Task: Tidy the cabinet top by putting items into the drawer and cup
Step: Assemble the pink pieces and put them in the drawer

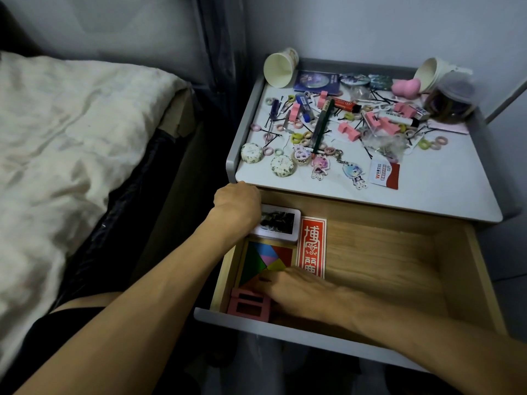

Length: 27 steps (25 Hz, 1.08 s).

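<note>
Both in drawer; left hand, right hand

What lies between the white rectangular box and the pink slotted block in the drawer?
A colourful wooden tangram puzzle, partly under the right hand; the head view shows it.

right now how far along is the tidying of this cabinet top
Done: the drawer is open and holds a tangram puzzle, red card and pink block. In hand: the right hand rests on the puzzle, the left hand by a white box. Left: keychains and pins cover the cabinet top; both paper cups lie tipped.
</note>
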Available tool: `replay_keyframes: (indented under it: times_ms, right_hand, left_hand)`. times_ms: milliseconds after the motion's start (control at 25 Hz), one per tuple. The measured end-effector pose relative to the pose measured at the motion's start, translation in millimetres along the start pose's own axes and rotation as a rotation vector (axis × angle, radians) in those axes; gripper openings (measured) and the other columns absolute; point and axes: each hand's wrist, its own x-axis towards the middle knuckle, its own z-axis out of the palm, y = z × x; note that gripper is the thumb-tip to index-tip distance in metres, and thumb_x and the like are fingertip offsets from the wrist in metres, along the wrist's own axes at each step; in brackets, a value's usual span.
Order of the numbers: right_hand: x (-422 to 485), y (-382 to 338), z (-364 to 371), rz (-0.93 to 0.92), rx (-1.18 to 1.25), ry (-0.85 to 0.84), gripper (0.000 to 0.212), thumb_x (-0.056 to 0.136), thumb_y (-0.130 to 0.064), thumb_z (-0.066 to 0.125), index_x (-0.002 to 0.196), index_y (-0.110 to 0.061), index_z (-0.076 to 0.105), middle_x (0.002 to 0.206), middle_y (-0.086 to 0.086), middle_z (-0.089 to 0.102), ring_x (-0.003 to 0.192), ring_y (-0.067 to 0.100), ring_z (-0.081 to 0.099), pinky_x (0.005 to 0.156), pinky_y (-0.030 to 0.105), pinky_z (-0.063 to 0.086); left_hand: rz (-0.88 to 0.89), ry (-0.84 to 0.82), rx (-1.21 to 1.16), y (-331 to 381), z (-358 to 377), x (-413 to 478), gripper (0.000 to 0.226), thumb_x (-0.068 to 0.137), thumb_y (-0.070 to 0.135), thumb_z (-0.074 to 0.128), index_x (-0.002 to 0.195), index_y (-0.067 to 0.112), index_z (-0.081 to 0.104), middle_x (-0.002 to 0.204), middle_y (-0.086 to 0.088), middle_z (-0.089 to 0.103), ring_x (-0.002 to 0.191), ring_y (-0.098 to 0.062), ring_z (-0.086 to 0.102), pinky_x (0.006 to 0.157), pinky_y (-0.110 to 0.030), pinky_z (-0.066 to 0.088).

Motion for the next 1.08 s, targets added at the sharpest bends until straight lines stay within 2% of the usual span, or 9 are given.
replay_keyframes:
  times_ms: [160,320,400,520,640,760,880,960,1080]
  right_hand:
    - [-6,20,-8,0.081,-0.087,0.079,0.05,0.09,-0.02,0.066,0.136,-0.015,0.047,0.131,0.009,0.053,0.112,0.024,0.059,0.093,0.037,0.053]
    - [-38,46,-52,0.123,-0.032,0.446,0.032,0.081,-0.016,0.076,0.111,-0.01,0.067,0.102,0.006,0.069,0.088,0.017,0.067,0.077,0.033,0.058]
    - [-55,56,-90,0.221,-0.032,0.62,0.022,0.086,-0.015,0.071,0.108,-0.012,0.07,0.098,0.001,0.07,0.081,0.007,0.062,0.077,0.024,0.055]
    - [-64,88,-148,0.426,-0.018,0.882,0.021,0.088,-0.015,0.069,0.11,-0.014,0.07,0.099,0.001,0.069,0.074,0.007,0.058,0.074,0.028,0.053]
    - [-50,130,-184,0.647,-0.168,0.846,0.031,0.091,-0.027,0.064,0.119,-0.015,0.063,0.112,0.006,0.063,0.091,0.02,0.059,0.079,0.035,0.051]
    - [-34,155,-193,0.757,-0.203,0.721,0.037,0.09,-0.026,0.063,0.123,-0.013,0.058,0.112,0.01,0.062,0.09,0.028,0.062,0.073,0.038,0.053]
    - [-26,164,-192,0.774,-0.195,0.697,0.023,0.088,-0.014,0.063,0.109,-0.008,0.063,0.096,0.013,0.068,0.076,0.028,0.064,0.067,0.039,0.056]
    - [-29,169,-194,0.768,-0.169,0.722,0.018,0.089,-0.014,0.061,0.106,-0.009,0.066,0.094,0.012,0.07,0.078,0.028,0.065,0.07,0.037,0.055]
    - [-43,174,-207,0.75,0.239,0.877,0.024,0.095,-0.016,0.057,0.117,-0.012,0.066,0.103,0.005,0.069,0.082,0.019,0.066,0.071,0.029,0.052]
  left_hand:
    - [-0.002,-0.014,-0.012,1,-5,-6,0.032,0.094,0.01,0.051,0.126,0.008,0.056,0.124,-0.011,0.059,0.112,-0.029,0.06,0.072,-0.033,0.043]
    - [0.009,0.186,-0.03,-4,-23,-11,0.033,0.094,0.013,0.05,0.126,0.007,0.052,0.123,-0.014,0.056,0.109,-0.033,0.059,0.071,-0.035,0.041]
    - [0.06,0.301,-0.269,-7,-33,-6,0.023,0.091,0.014,0.053,0.111,0.008,0.061,0.109,-0.015,0.062,0.096,-0.032,0.063,0.069,-0.032,0.046]
    - [0.202,0.346,-0.796,-4,-47,-1,0.014,0.09,0.014,0.058,0.094,0.012,0.071,0.082,-0.006,0.071,0.073,-0.018,0.07,0.067,-0.035,0.059]
    - [0.196,0.477,-0.991,1,-66,7,0.017,0.092,0.014,0.057,0.102,0.015,0.07,0.089,-0.001,0.072,0.071,-0.013,0.069,0.069,-0.035,0.06]
    - [0.158,0.53,-0.931,10,-87,39,0.026,0.091,0.01,0.052,0.112,0.015,0.067,0.105,-0.007,0.069,0.088,-0.023,0.067,0.078,-0.039,0.058]
    - [0.122,0.527,-0.696,29,-101,84,0.029,0.092,0.015,0.053,0.119,0.013,0.063,0.118,-0.014,0.065,0.106,-0.034,0.06,0.086,-0.039,0.051]
    - [0.107,0.52,-0.556,42,-100,107,0.028,0.095,0.02,0.051,0.119,0.009,0.06,0.118,-0.019,0.062,0.108,-0.039,0.057,0.082,-0.04,0.046]
    - [0.073,0.542,-0.46,53,-94,128,0.026,0.097,0.017,0.045,0.115,0.003,0.057,0.117,-0.023,0.056,0.106,-0.043,0.054,0.072,-0.039,0.037]
